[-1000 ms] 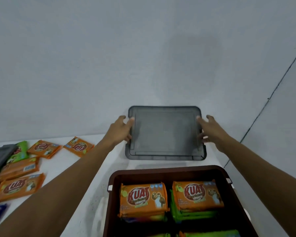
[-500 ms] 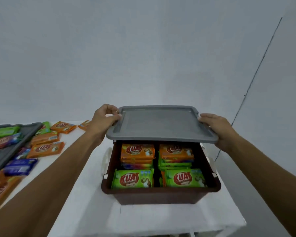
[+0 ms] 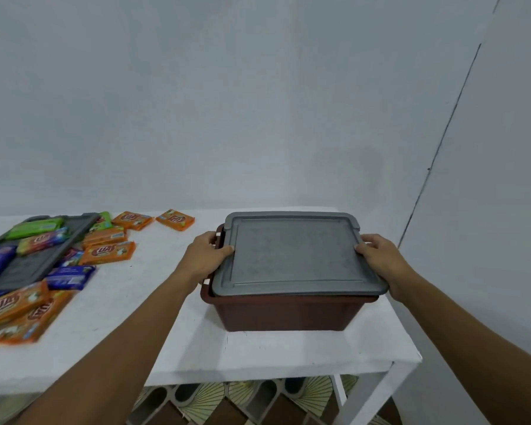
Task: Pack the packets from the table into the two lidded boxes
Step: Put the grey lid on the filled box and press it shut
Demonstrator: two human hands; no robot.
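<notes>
— So, which step was the person on?
— Closing one box, it seemed. The grey lid (image 3: 295, 253) sat on top of the brown box (image 3: 288, 312), a bit crooked, with the box's left rim peeking out.
— And the hands?
— The left hand (image 3: 210, 251) held the lid's left edge, fingers curled round it, thumb on top. The right hand (image 3: 377, 256) gripped the right edge the same way.
— Was the packing done?
— No. Lots of packets (image 3: 108, 253) lay on the table (image 3: 258, 348), well to the left of the box, some on what looked like a second grey lid (image 3: 28, 265).
— What did the next move need?
— Probably sliding the lid straight and pressing it down until it sat snug.
</notes>
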